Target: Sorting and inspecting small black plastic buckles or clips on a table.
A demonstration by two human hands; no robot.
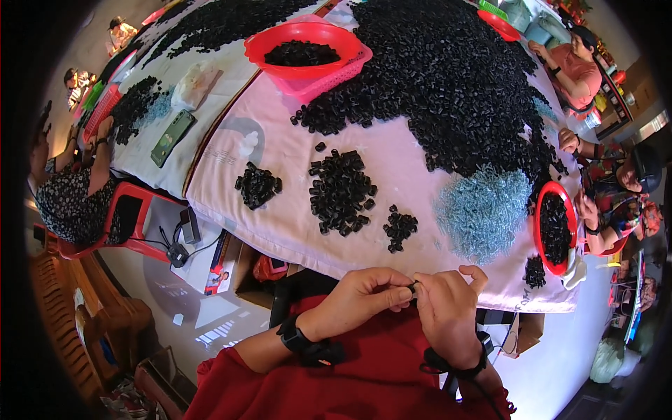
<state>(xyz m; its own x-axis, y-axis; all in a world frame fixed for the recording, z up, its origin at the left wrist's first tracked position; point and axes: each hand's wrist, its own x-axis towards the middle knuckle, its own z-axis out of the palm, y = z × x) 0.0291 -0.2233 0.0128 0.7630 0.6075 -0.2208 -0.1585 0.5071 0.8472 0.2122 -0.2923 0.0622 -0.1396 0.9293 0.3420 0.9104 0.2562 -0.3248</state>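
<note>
- Head view, lower middle: the left hand [367, 292] and right hand [448, 308] meet fingertip to fingertip, both pinched together on one small black piece [414, 285] held between them; the piece sits at the hands' meeting point, over the near edge of the table, mostly hidden by fingers
- Both wrists carry black straps; red sleeves run off toward 6 o'clock
- At 12 o'clock from the hands, on the pale cloth [280, 154], lie three small heaps of black pieces; the middle heap [341, 190] is the largest, a smaller heap [257, 185] at 10 o'clock, the smallest heap [400, 228] nearest the hands
- At 1 o'clock, a mound of pale blue pieces [483, 210]; beyond it a red bowl [555, 227] holding black pieces
- Farther at 12 o'clock, the big black pile [448, 77]; a red basket [306, 49] at 11 o'clock
</note>
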